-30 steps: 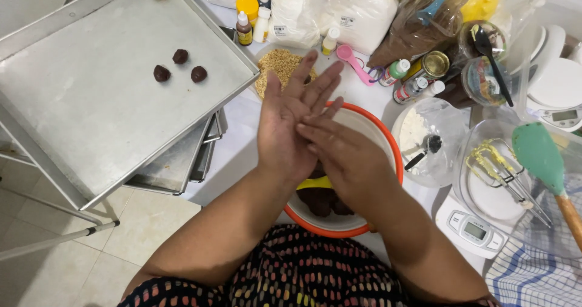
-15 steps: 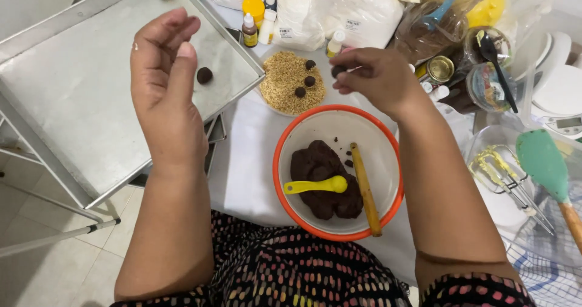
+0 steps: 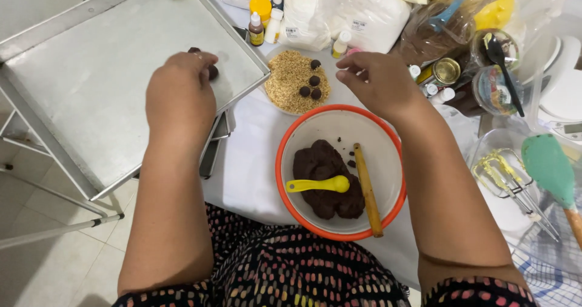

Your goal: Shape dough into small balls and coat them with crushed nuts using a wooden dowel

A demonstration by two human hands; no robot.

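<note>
My left hand (image 3: 180, 98) reaches down onto the big metal baking tray (image 3: 79, 101). Its fingertips rest on small dark chocolate balls (image 3: 213, 72) near the tray's right rim, and the fingers hide whether they grip one. My right hand (image 3: 379, 83) hovers with loosely bent fingers and nothing in them, just right of a plate of chopped nuts (image 3: 288, 83). Three chocolate balls (image 3: 312, 81) lie on those nuts. In front of me stands an orange-rimmed bowl (image 3: 279, 167) with dark dough (image 3: 321, 167), a yellow spoon (image 3: 318, 184) and a wooden stick (image 3: 367, 189).
Bags of white powder (image 3: 364, 16), small bottles (image 3: 256, 29) and jars (image 3: 447, 70) crowd the back of the table. A clear container with whisk beaters (image 3: 506, 176) and a green spatula (image 3: 548, 167) lie at the right, with a white scale (image 3: 567, 101) behind. The tray overhangs a tiled floor.
My hands went from rolling together over the bowl to apart. The left has dropped onto the tray's balls. The right let a ball go onto the nut plate, which now carries three.
</note>
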